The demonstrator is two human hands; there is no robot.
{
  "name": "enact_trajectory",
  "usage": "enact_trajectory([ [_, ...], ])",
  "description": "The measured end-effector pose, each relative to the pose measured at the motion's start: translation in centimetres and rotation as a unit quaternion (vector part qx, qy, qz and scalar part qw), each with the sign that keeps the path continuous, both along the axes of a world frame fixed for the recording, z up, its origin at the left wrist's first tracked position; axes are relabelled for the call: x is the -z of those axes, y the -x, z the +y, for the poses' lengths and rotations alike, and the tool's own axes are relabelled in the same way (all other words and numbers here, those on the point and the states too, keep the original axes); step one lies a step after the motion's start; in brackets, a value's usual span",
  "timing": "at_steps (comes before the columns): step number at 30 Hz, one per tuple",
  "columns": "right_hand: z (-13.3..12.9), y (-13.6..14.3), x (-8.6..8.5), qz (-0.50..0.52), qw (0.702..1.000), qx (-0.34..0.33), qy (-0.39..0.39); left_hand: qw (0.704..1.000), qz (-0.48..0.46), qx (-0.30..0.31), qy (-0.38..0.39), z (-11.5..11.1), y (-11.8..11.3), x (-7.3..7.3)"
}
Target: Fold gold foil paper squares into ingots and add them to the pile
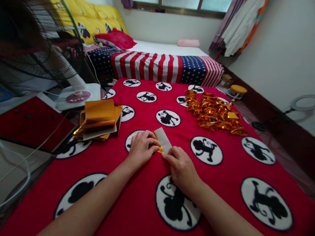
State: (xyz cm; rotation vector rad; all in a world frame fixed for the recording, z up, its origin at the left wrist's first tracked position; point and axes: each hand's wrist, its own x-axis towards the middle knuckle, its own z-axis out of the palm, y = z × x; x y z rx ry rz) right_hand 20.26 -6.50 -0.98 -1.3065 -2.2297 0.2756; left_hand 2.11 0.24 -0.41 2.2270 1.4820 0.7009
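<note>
Between my hands lies a partly folded sheet of gold foil paper [163, 139], its pale backing up and a gold strip showing along its left side. My left hand [143, 146] grips the left side, fingers bent over the gold strip. At the lower right edge, my right hand [181, 165] pinches the sheet between thumb and fingers. Left of my hands, a stack of gold foil sheets [99, 113] sits on the red cloth [147, 203]. Several folded gold paper ingots [214, 113] stand grouped in rows at the right.
A white-based electric fan [78, 93] stands at the left, beside a dark red panel [31, 121] and loose cables. Beyond the cloth is a bed with a striped, starred cover [152, 65]. A yellow-topped stool [238, 88] is by the right wall.
</note>
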Motion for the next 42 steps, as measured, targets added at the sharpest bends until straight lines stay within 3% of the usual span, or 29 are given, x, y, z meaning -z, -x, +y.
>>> enact_trajectory([
  [14,-0.2,0.0,-0.1,-0.026,1.000,0.011,0.013,0.995,0.018,0.092,0.023,1.3,1.4,-0.3],
  [20,-0.3,0.1,-0.2,-0.024,0.999,0.017,0.014,0.999,-0.004,0.049,0.008,0.9,1.0,-0.2],
  [26,-0.3,0.1,-0.3,-0.027,0.999,0.018,0.016,0.998,0.003,0.064,0.007,0.9,1.0,-0.3],
  [33,-0.2,0.2,-0.1,-0.047,0.999,0.019,0.008,0.999,0.032,-0.035,-0.012,0.0,-0.8,-0.5],
  [42,-0.2,0.2,-0.3,-0.064,0.998,0.020,0.017,0.998,0.039,-0.046,-0.003,0.0,-1.0,-0.4],
])
